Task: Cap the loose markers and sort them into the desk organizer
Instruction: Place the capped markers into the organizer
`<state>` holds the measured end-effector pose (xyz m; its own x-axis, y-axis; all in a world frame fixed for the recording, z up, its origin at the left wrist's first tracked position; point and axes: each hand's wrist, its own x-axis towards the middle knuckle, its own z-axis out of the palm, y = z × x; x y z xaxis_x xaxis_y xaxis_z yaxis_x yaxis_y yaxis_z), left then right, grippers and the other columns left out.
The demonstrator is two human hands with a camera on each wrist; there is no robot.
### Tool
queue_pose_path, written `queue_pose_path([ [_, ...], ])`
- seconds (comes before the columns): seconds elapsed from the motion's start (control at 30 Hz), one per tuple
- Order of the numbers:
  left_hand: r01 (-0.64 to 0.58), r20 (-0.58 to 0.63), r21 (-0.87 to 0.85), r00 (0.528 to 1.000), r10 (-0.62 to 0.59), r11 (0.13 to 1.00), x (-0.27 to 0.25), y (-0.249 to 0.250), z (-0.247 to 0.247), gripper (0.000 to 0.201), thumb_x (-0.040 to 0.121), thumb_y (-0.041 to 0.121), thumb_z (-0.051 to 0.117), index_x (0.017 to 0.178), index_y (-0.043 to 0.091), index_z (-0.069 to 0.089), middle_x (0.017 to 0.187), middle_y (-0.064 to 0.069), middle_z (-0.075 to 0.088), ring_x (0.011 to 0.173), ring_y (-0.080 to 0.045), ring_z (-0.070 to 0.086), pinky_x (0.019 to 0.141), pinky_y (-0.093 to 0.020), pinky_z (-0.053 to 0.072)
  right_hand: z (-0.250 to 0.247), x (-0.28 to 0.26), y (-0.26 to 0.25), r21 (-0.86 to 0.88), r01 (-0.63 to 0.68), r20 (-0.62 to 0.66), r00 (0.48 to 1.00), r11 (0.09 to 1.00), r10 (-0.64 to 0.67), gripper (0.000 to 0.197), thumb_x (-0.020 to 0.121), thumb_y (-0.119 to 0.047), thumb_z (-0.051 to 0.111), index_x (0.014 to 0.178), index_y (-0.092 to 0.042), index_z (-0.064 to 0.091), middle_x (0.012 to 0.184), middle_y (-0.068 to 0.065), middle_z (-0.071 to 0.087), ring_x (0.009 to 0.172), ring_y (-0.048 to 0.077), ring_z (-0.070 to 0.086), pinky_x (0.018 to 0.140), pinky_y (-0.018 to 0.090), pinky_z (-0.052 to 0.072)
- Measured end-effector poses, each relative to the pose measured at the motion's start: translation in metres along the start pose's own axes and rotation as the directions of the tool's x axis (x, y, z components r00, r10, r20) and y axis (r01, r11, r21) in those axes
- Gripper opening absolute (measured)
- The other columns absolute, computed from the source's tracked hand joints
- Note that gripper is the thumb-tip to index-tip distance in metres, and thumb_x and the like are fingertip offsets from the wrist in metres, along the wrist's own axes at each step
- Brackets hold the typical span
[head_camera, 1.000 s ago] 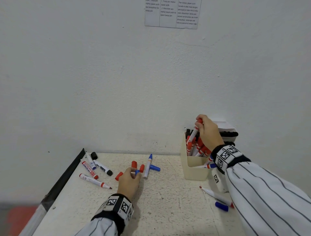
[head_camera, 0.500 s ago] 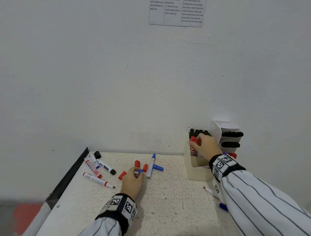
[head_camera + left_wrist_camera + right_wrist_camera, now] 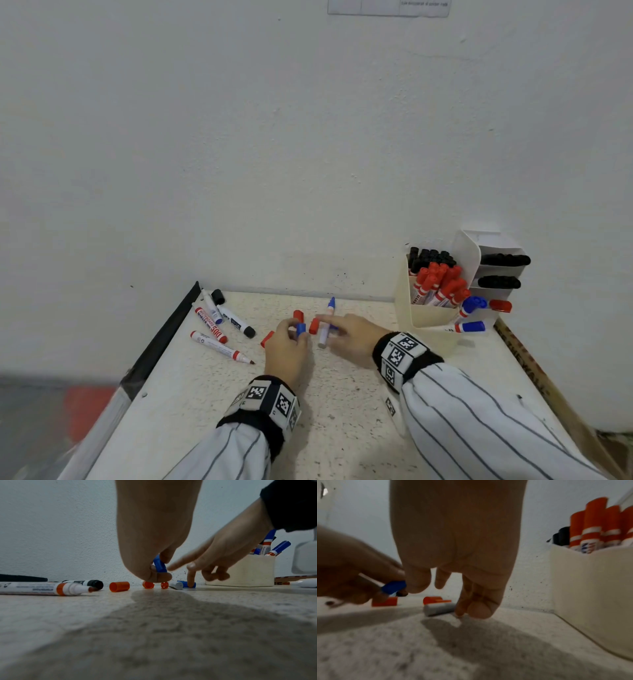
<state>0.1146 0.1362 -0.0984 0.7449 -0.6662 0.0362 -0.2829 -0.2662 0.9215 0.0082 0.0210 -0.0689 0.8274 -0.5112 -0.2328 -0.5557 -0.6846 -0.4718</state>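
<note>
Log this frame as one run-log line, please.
left hand: pinches blue cap | right hand: reaching uncapped blue marker | organizer: part-filled

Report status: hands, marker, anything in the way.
Left hand pinches blue cap. Right hand open, fingers on uncapped blue marker lying on desk. Loose red caps lie beside the marker.

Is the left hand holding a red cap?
No, the left hand pinches a blue cap; the red caps lie on the table.
</note>
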Motion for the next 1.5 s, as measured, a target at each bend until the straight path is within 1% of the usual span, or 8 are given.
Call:
queue_pose_path([
  [0.1, 0.001, -0.007, -0.002, 1.0, -0.001, 1.0, 0.0, 0.0, 0.001, 0.027, 0.092, 0.013, 0.055, 0.118, 0.009, 0.055, 0.099, -0.003, 0.059, 0.086, -0.012, 0.053, 0.073, -0.018, 0.04, 0.017, 0.005, 0.0, -0.104, -0.08, 0.021, 0.996, 0.991, 0.083, 0.041, 0.091, -0.044, 0.044, 0.13, -0.032, 0.046, 0.121, 0.007, 0.045, 0.106, 0.023, 0.05, 0.088, 0.031, 0.039],
  [0.17, -0.002, -0.018, 0.003, 1.0, 0.002, 1.0, 0.0, 0.0, 0.002, 0.025, 0.092, 0.014, 0.055, 0.116, 0.008, 0.056, 0.1, -0.003, 0.06, 0.086, -0.012, 0.053, 0.072, -0.017, 0.039, 0.016, 0.003, -0.004, -0.05, -0.123, -0.046, 0.992, 0.991, 0.12, 0.018, 0.09, -0.036, 0.051, 0.094, -0.019, 0.056, 0.102, 0.005, 0.05, 0.09, 0.02, 0.05, 0.076, 0.028, 0.039],
  [0.27, -0.005, -0.02, 0.022, 1.0, 0.005, 1.0, 0.0, 0.0, 0.002, 0.023, 0.093, 0.017, 0.053, 0.114, 0.009, 0.057, 0.096, -0.001, 0.06, 0.084, -0.01, 0.053, 0.07, -0.016, 0.036, 0.014, 0.0, -0.003, -0.084, -0.189, -0.068, 0.981, 0.978, 0.184, 0.03, 0.087, -0.035, 0.054, 0.066, -0.023, 0.036, 0.086, 0.004, 0.049, 0.076, 0.018, 0.047, 0.058, 0.023, 0.035],
  [0.57, -0.004, 0.034, 0.044, 0.999, 0.003, 0.999, 0.001, -0.002, 0.003, 0.022, 0.09, 0.016, 0.058, 0.112, 0.012, 0.057, 0.095, 0.003, 0.058, 0.084, -0.008, 0.053, 0.059, -0.009, 0.036, 0.011, -0.004, 0.007, 0.181, -0.403, -0.126, 0.895, 0.897, 0.427, 0.047, 0.087, -0.038, 0.055, 0.116, -0.004, 0.044, 0.101, 0.008, 0.049, 0.082, 0.02, 0.049, 0.052, 0.024, 0.032],
  [0.73, 0.002, 0.042, 0.035, 0.999, -0.003, 0.999, 0.0, -0.002, 0.004, 0.02, 0.091, 0.017, 0.057, 0.111, 0.013, 0.056, 0.103, 0.0, 0.059, 0.088, -0.009, 0.053, 0.072, -0.014, 0.04, -0.003, -0.008, 0.013, 0.243, -0.393, -0.289, 0.844, 0.887, 0.452, 0.026, 0.096, -0.019, 0.037, 0.11, -0.001, 0.048, 0.105, 0.014, 0.056, 0.078, 0.023, 0.046, 0.064, 0.027, 0.034],
  [0.83, 0.002, 0.037, 0.015, 0.999, -0.003, 1.0, 0.0, -0.001, 0.004, 0.019, 0.091, 0.015, 0.057, 0.109, 0.012, 0.056, 0.097, 0.003, 0.056, 0.082, -0.005, 0.05, 0.063, -0.012, 0.038, -0.009, -0.017, 0.022, 0.328, -0.316, -0.384, 0.817, 0.89, 0.431, 0.02, 0.098, -0.019, 0.03, 0.097, -0.008, 0.046, 0.091, 0.011, 0.053, 0.077, 0.024, 0.048, 0.065, 0.03, 0.035],
  [1.07, -0.05, 0.105, 0.008, 0.993, 0.048, 0.999, 0.001, -0.005, 0.006, 0.027, 0.094, 0.013, 0.052, 0.12, 0.01, 0.058, 0.113, 0.0, 0.059, 0.104, -0.014, 0.053, 0.087, -0.021, 0.038, -0.004, -0.035, 0.04, 0.305, -0.085, -0.419, 0.882, 0.949, 0.214, 0.024, 0.093, -0.032, 0.049, 0.074, -0.019, 0.045, 0.074, 0.002, 0.051, 0.069, 0.018, 0.045, 0.059, 0.028, 0.033],
  [1.5, -0.175, 0.271, 0.156, 0.954, 0.129, 0.972, -0.002, -0.003, 0.003, 0.032, 0.098, 0.009, 0.041, 0.126, 0.011, 0.056, 0.119, -0.007, 0.059, 0.098, -0.014, 0.052, 0.082, -0.018, 0.04, -0.001, -0.047, 0.052, 0.24, 0.074, -0.425, 0.905, 0.968, 0.037, 0.017, 0.091, -0.027, 0.053, 0.075, -0.023, 0.047, 0.076, -0.002, 0.051, 0.069, 0.012, 0.044, 0.064, 0.027, 0.035],
])
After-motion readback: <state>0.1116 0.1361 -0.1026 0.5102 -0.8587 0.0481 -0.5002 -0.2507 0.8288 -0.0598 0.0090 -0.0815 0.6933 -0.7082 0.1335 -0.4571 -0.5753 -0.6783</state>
